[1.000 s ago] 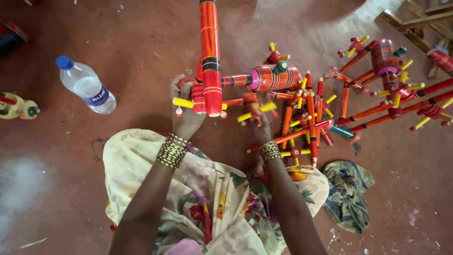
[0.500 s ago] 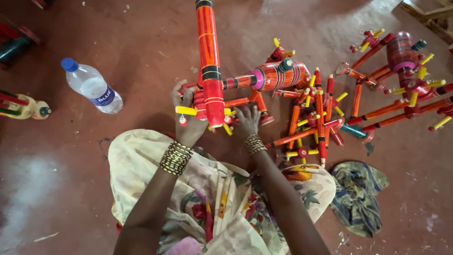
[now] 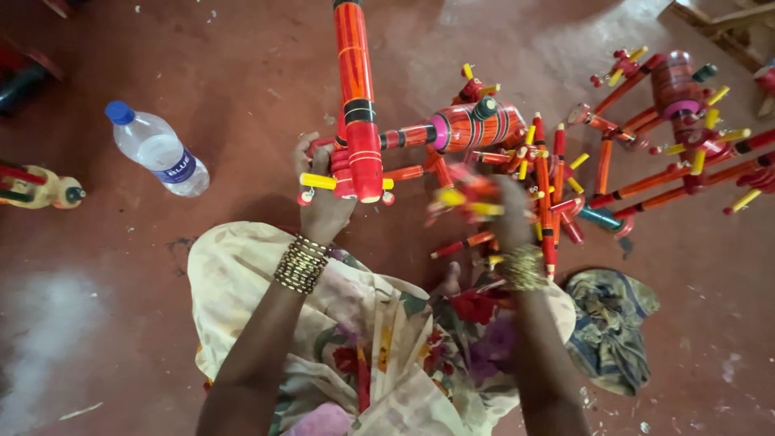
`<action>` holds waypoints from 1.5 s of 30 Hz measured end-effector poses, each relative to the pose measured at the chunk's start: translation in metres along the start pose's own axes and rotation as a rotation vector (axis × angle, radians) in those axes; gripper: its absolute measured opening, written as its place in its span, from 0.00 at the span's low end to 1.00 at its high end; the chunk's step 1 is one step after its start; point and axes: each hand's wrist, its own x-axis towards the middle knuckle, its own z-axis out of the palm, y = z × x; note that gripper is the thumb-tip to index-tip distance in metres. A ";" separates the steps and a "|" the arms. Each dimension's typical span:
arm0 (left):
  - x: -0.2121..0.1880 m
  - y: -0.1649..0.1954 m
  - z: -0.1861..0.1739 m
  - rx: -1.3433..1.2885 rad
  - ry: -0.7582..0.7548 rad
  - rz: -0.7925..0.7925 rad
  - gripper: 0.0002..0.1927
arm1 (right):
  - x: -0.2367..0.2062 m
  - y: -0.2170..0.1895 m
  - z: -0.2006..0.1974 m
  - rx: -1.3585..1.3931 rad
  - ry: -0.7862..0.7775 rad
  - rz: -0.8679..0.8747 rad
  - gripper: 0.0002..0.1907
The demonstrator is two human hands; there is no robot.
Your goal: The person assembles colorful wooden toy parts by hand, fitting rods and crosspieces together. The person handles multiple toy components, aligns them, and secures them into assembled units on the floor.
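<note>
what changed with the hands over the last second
The right hand lifted off the pile of red and yellow sticks holding a blurred piece. The left hand kept its grip on the red tube. The water bottle stayed put.

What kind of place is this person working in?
Probably a small craft workshop for painted wooden toys: the person sits on a bare reddish floor, the left hand on a red lacquered toy, with a heap of painted pieces alongside.
</note>
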 end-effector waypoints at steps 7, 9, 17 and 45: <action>0.003 0.002 0.003 0.040 0.057 0.070 0.28 | -0.072 0.096 -0.118 -0.541 -0.138 0.684 0.19; 0.003 0.003 0.003 0.026 0.038 0.035 0.28 | -0.090 0.115 -0.117 -0.628 -0.174 0.685 0.21; 0.004 0.000 0.003 0.007 0.022 0.078 0.27 | -0.059 0.112 -0.094 -0.719 0.055 0.525 0.12; -0.029 0.045 0.015 0.166 0.039 -0.069 0.35 | 0.064 -0.042 0.091 0.024 0.154 0.364 0.32</action>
